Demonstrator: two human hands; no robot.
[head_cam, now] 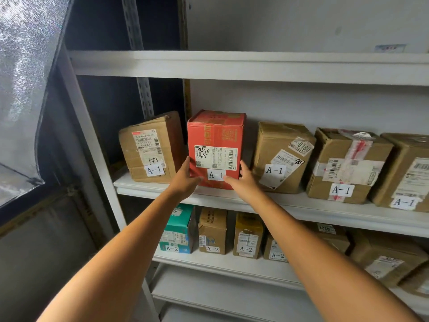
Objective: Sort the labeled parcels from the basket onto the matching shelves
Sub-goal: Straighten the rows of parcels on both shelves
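held parcel [216, 147]: red, white labels
neighbouring A-1 parcels [282, 156]: brown cardboard
shelf [301, 208]: white
lower-shelf box [180, 228]: teal
A-2 box [248, 233]: yellow
tags [216, 175]: white, black lettering

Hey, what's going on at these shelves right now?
A person has both hands on a red box labelled A-1. The left hand presses its lower left side and the right hand its lower right side. The box stands upright on the middle shelf, in a row of brown boxes that also read A-1. The boxes below read A-2. No basket is in view.
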